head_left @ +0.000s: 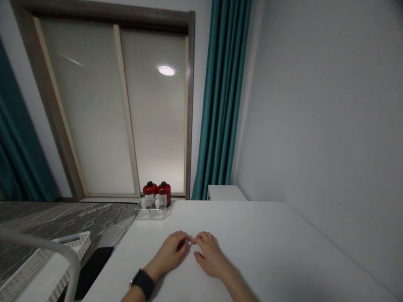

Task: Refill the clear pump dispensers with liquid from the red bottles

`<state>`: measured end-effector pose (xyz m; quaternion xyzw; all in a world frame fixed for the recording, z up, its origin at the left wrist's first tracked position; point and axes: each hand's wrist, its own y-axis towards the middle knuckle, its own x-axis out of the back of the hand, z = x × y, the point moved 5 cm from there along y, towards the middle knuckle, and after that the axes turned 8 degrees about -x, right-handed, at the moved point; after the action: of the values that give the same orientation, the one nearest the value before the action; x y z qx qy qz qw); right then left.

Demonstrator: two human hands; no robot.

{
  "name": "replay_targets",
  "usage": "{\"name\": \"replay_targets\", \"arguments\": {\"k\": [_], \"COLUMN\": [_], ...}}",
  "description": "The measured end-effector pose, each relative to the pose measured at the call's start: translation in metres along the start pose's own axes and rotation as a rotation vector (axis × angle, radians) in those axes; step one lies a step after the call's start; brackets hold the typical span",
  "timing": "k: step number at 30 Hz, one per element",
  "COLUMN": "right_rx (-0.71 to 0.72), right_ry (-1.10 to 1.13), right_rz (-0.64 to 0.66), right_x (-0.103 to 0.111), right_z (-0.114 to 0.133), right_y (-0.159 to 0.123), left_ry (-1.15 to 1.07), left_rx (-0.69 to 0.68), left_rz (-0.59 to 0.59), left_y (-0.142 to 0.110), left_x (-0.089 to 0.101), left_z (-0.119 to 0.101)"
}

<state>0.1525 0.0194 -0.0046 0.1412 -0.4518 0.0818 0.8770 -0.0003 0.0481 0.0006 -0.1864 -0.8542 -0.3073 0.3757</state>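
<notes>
My left hand (172, 252), with a dark watch (143, 284) on its wrist, rests on the white table (252, 239). Its fingers curve loosely, and the thumb stands a little apart from them. Beside it my right hand (211, 256) lies on the tabletop, fingers loosely stretched and thumb apart. The index fingertips of both hands nearly meet. I see nothing held in either hand. Beyond them, at the table's far left corner, a clear tray (150, 215) holds two red bottles (166, 192) with black caps and white labels, along with small white items (157, 201).
Left of the table are a white perforated basket (84, 243), a black object (96, 264) and a curved grey bar (71, 256). A white cabinet (226, 193) stands past the far edge. A wall (330, 126) borders the right side; sliding doors (154, 126) and green curtains (220, 105) are behind.
</notes>
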Motion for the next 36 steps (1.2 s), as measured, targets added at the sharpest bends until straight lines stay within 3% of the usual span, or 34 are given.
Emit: {"name": "replay_targets", "arguments": {"k": [26, 36], "right_rx": [-0.006, -0.004], "right_ry": [0.029, 0.011], "right_rz": [0.017, 0.025], "right_x": [-0.003, 0.0], "right_z": [-0.004, -0.001], "right_y": [0.002, 0.0], "left_ry": [0.01, 0.085], "left_rx": [0.003, 0.006], "left_rz": [-0.003, 0.047], "left_y": [0.0, -0.002], "left_x": [-0.006, -0.002], "left_z": [0.008, -0.007]}}
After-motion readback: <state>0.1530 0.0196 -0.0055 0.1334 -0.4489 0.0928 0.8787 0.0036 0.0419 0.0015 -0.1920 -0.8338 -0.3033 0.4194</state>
